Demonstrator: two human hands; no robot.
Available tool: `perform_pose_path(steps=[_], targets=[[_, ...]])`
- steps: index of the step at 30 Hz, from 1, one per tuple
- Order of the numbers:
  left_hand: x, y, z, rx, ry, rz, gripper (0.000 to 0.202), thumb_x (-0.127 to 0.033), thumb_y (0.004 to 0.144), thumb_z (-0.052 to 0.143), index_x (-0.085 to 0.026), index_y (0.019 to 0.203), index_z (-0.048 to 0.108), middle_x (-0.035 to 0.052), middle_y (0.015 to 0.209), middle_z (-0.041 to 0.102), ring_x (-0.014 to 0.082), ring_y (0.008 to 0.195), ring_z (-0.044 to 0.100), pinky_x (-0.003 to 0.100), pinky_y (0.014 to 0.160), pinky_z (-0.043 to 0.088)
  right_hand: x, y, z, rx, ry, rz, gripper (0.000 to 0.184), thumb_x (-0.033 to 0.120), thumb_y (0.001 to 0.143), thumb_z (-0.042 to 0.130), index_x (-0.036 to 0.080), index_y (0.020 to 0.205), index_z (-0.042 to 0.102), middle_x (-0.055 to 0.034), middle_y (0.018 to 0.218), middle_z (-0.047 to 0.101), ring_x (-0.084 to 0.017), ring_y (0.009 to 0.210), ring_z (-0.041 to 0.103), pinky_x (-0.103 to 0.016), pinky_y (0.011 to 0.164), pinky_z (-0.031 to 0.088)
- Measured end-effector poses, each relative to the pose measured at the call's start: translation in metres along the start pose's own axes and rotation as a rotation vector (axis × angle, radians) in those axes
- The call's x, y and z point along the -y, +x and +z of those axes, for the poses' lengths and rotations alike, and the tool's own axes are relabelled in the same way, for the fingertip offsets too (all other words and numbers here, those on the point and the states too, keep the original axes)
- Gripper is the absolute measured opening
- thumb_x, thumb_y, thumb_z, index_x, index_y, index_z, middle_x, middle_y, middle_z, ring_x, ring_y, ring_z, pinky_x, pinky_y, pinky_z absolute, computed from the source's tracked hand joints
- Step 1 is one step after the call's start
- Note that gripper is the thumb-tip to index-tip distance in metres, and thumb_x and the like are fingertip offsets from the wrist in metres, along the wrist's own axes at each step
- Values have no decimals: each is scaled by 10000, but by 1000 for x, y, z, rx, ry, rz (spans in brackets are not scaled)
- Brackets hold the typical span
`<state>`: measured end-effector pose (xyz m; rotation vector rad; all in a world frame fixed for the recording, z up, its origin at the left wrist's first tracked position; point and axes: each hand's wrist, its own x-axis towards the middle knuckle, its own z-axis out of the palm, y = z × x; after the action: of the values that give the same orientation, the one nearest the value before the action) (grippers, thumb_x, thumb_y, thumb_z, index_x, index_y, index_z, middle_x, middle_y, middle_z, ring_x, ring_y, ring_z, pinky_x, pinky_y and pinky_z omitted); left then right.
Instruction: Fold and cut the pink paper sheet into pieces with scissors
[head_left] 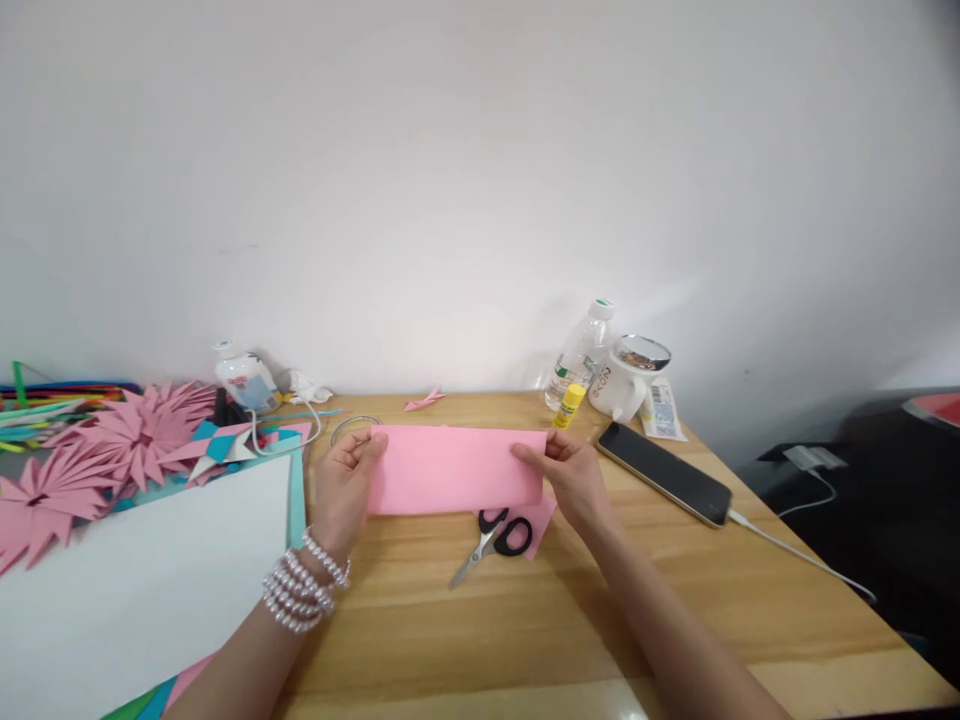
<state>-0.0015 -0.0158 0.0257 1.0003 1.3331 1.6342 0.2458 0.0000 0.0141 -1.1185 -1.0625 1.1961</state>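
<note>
Between the two hands, just above the counter [525,630], a pink paper [457,468] is held up. It is long and thin, smooth and flat, and its long side runs from left to right. The left hand [341,490] pinches the left end and the right hand [574,480] pinches the right end. The fingers are closed on the edges, so both hands are just as close to it. A bit nearer than the paper lie scissors [491,540] with black handles and shiny blades, the handles on a pink scrap [541,515]. The counter is pale, stripy wood. White beads [300,590] ring the left wrist. Far left sit spiky pink paper flowers [112,440]. To the right lies a dark, flat phone [664,472].
</note>
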Motion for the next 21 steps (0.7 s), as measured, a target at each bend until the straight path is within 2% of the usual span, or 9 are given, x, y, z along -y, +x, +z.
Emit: perform_pose_path(steps=[5,9,15,21], targets=[[-6,2,0,82,-53,-153,346,-404,510,788,-160,711,647,2,599,627,132,510,549,244,497,438,0,-3,-1,-22,10,-14,259,363,561,800,162,677,683,-20,664,688,-156,568,578,-262,518,447],[-9,3,-1,98,-25,-163,321,-406,498,797,-160,606,621,-9,544,599,107,473,507,227,478,415,-1,-3,-3,-1,60,6,275,345,549,811,162,710,685,-22,682,685,-160,587,579,-264,529,454],[-11,0,4,73,-20,-184,348,-429,473,796,-168,638,634,9,576,625,138,509,538,256,504,424,-2,-4,-4,-36,16,-25,263,426,654,727,168,659,674,-3,610,628,-139,547,531,-253,512,418],[-11,2,2,72,-35,-250,340,-418,465,795,-174,639,637,12,585,625,148,517,544,273,516,424,0,-5,-3,-27,47,34,266,438,625,738,185,626,656,8,611,620,-142,532,518,-258,504,408]])
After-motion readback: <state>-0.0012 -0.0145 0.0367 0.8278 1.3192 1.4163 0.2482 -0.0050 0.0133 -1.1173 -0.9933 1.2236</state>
